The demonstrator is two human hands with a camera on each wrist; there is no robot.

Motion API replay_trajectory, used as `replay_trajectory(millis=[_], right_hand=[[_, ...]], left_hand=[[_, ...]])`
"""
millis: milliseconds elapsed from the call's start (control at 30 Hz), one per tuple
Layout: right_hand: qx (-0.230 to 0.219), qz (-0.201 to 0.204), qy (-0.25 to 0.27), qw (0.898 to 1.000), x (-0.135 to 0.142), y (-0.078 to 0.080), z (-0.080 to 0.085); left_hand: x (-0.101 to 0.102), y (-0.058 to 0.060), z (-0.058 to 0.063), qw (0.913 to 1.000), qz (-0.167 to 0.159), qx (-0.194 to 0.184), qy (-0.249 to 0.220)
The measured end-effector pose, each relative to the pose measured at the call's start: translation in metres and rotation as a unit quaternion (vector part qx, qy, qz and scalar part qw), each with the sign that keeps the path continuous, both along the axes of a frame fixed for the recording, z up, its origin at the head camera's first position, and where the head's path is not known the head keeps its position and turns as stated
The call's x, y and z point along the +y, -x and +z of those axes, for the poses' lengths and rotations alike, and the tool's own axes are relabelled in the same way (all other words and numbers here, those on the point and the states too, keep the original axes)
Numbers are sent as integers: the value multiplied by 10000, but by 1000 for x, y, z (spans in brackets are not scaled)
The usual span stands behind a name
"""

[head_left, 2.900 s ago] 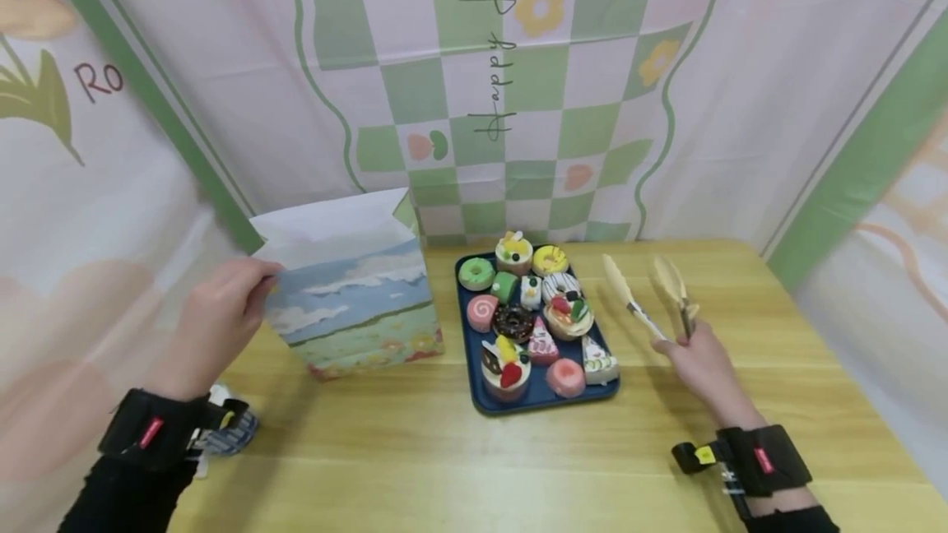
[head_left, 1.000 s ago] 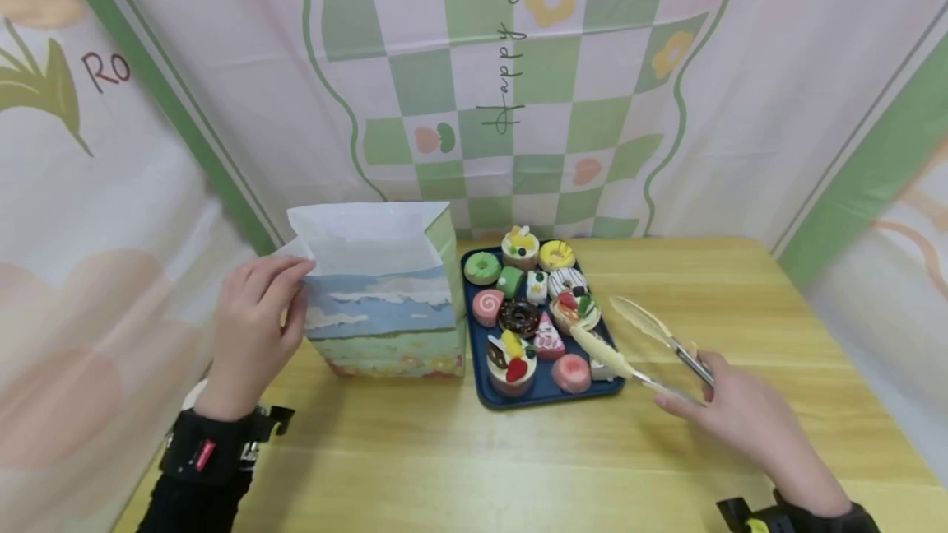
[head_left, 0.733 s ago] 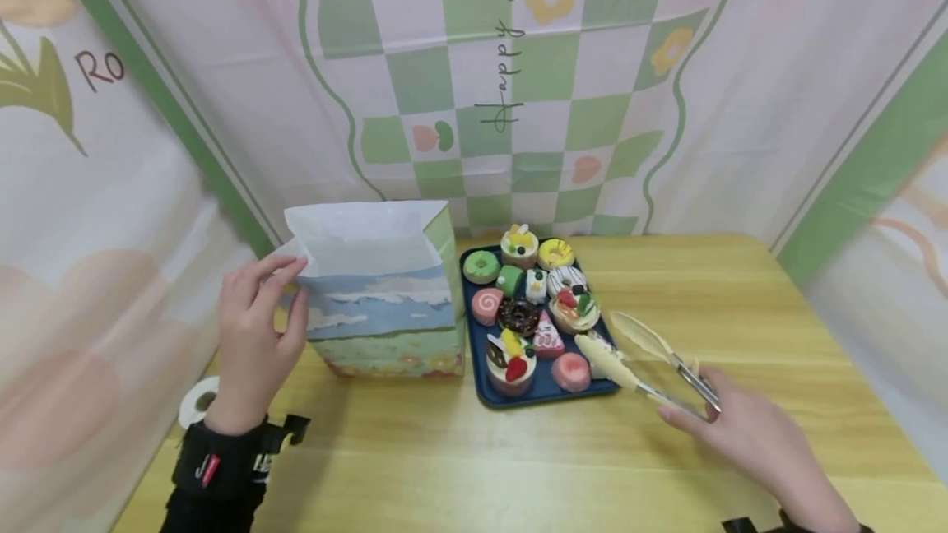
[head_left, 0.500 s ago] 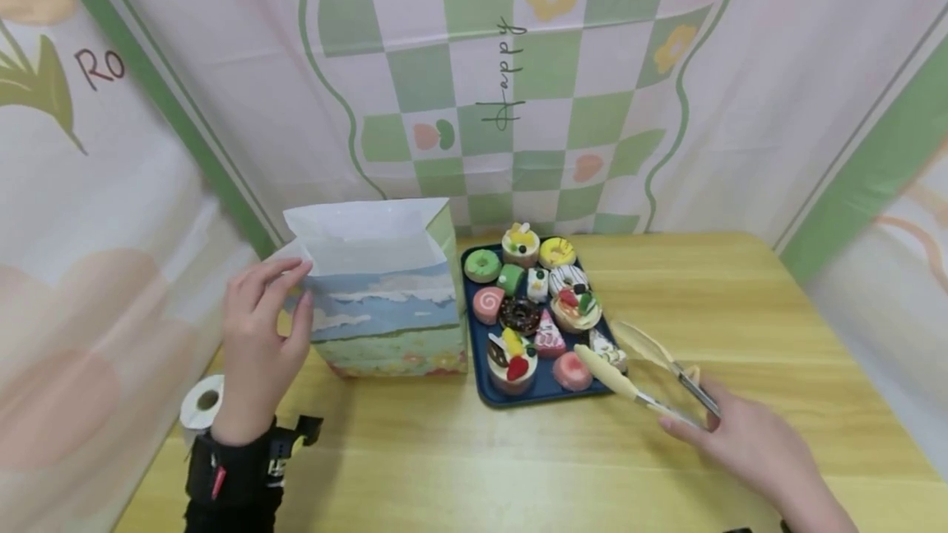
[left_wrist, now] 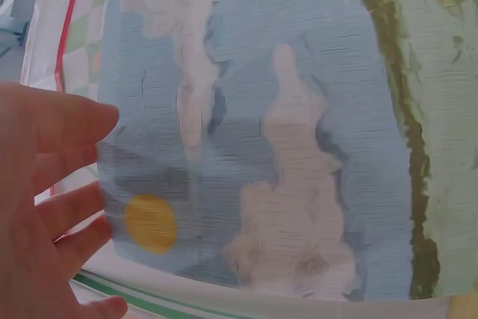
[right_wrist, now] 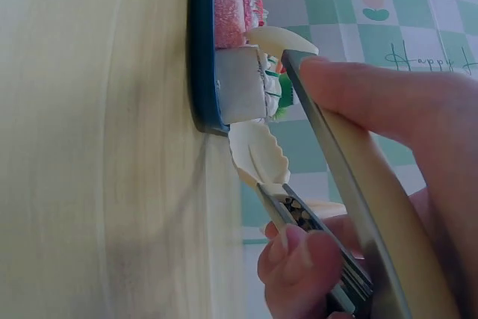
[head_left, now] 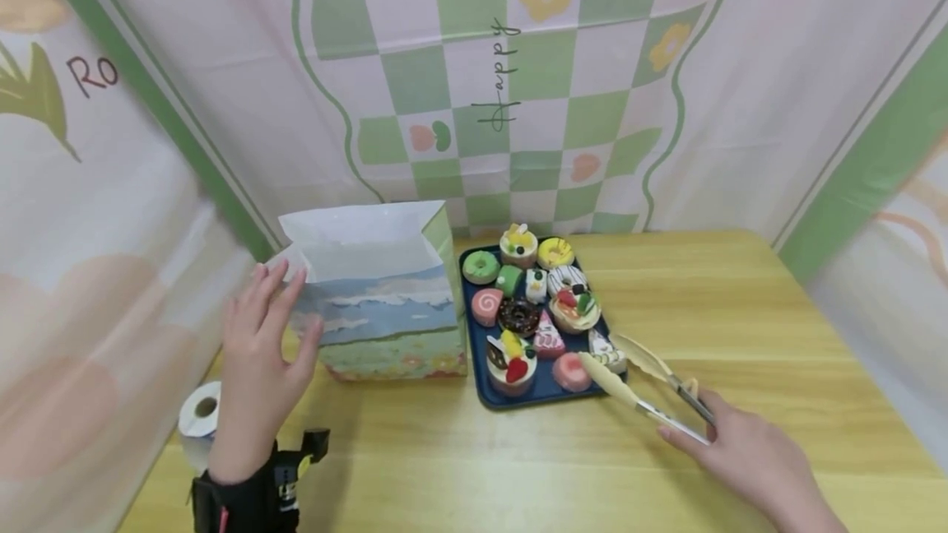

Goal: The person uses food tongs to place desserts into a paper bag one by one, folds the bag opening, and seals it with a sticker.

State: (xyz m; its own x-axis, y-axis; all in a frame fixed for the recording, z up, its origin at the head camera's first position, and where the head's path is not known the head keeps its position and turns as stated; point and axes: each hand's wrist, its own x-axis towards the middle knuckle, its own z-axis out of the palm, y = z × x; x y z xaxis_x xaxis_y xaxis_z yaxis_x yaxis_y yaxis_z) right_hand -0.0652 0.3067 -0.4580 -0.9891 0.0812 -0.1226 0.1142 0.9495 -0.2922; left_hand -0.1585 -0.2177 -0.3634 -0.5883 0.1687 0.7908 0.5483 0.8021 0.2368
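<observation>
Right hand [right_wrist: 444, 140]: gripped metal-armed tongs [right_wrist: 355, 184], cream tips [right_wrist: 258, 153] parted. White cake slice [right_wrist: 240, 86]: sat in blue tray [right_wrist: 200, 50], near both tips; contact unclear. Pink piece [right_wrist: 228, 16]: adjoined slice. Pale-wood desk [right_wrist: 112, 147]: carried tray. Checked, lettered backdrop [right_wrist: 321, 4]: hung behind.

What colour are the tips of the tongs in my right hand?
Pale cream; the tong tips show best in the head view.
</observation>
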Motion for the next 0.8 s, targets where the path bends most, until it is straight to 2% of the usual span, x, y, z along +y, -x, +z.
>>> replay_trajectory(millis=[267,567,667,800], right_hand=[[62,99,-46,9999,-1,-1,0],[-96,176,-18,9998,-2,-2,-3],[-181,194,20,9996,-3,-1,-3],[-312,192,57,9993,-4,0,-1]], left_hand=[[1,-2,-6,9996,148,-154,169],[4,7,4,9985,-263,356,-330],[5,10,6,9981,-163,408,-433],[5,11,7,9983,140,379,-414]])
